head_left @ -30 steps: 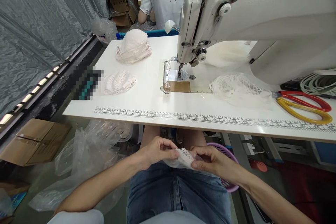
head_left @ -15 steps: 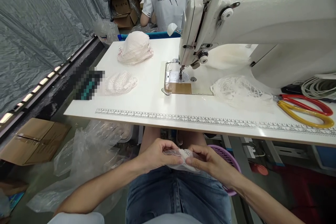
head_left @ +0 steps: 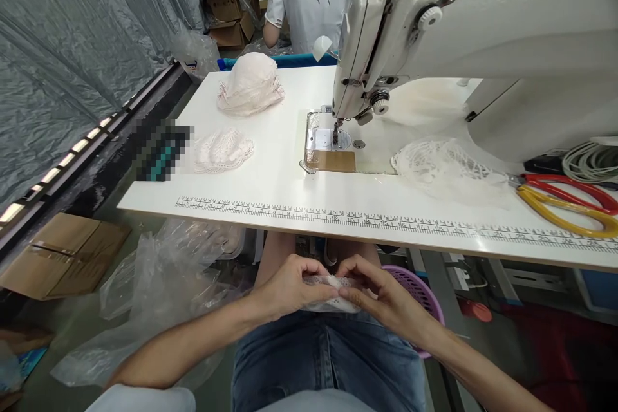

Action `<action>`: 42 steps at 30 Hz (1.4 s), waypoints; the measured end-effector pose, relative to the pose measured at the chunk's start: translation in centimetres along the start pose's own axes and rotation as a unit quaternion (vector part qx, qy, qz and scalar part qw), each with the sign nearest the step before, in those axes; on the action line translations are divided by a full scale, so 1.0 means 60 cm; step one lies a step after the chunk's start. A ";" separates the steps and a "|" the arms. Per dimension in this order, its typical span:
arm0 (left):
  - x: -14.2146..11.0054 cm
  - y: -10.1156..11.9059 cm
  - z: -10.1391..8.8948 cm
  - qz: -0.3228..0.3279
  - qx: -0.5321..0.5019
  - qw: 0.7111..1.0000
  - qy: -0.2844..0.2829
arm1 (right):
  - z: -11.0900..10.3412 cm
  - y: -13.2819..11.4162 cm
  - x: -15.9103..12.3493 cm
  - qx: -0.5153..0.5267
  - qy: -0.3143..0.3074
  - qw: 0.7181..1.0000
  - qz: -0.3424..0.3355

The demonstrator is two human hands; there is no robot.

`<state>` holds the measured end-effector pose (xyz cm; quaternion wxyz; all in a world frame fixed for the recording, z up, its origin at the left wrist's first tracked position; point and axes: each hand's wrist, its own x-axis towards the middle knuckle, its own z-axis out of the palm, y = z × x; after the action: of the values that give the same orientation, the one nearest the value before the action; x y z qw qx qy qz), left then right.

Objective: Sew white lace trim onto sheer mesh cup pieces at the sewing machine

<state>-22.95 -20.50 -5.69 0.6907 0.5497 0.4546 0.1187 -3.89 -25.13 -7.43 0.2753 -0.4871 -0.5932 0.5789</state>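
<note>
Over my lap, below the table's front edge, a piece of white lace fabric (head_left: 333,282) is bunched between my two hands. My left hand (head_left: 293,286) pinches its left side, thumb on top. Closed on the right side is my right hand (head_left: 371,288), its thumb and forefinger pressed near the left thumb. Part of the lace lies hidden behind the fingers. Above them on the table stands a white sewing machine (head_left: 357,58); its needle and presser foot (head_left: 335,134) sit over the metal plate, with no fabric beneath.
White lace pieces (head_left: 444,164) lie right of the needle, beside scissors (head_left: 570,206) with red and yellow handles. Further left are another lace piece (head_left: 224,150) and a pale cup-shaped stack (head_left: 252,84). A purple basket (head_left: 420,290) stands below. A person (head_left: 313,3) sits beyond the table.
My right fingers have shifted slightly left, closer to the left hand, and the lace is bunched more tightly between them. The camera view has moved a little.
</note>
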 end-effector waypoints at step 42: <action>-0.001 -0.006 -0.011 0.003 -0.035 0.999 -0.010 | -0.002 -0.010 0.004 0.189 -0.034 0.979 0.068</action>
<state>-23.64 -20.23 -5.94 0.7138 0.5277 0.4415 0.1310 -4.02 -24.78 -6.88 0.3017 -0.4456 -0.4474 0.7144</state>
